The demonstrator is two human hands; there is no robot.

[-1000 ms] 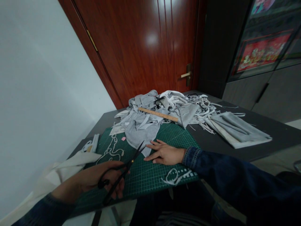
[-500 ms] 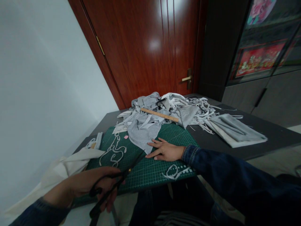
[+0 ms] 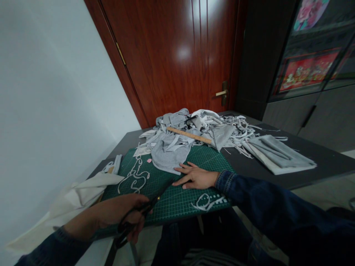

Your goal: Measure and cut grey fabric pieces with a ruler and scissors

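My left hand (image 3: 131, 212) is wrapped round the handles of black scissors (image 3: 158, 195). Their dark blades point forward and to the right, over the green cutting mat (image 3: 177, 203), with the tips close to my right fingertips. The blades look closed together, though they are dim against the mat. My right hand (image 3: 196, 178) lies flat on the mat with its fingers spread. Its upper fingertips touch the lower right edge of a piece of grey cloth (image 3: 169, 159), which has a rounded near edge and runs back into the heap.
A heap of grey and white fabric scraps (image 3: 205, 118) covers the table's back, a wooden ruler (image 3: 188, 135) on it. Folded cloth (image 3: 280, 153) lies right. White cord (image 3: 135, 177), cream cloth (image 3: 80, 195) and a pink piece (image 3: 149, 160) are left; white strips (image 3: 206, 203) lie near the front edge.
My left hand and the scissors have moved right and slightly forward, and the handles have come closer together. The grey cloth's lower tip no longer shows beside my right fingertips. My right hand stays in place.
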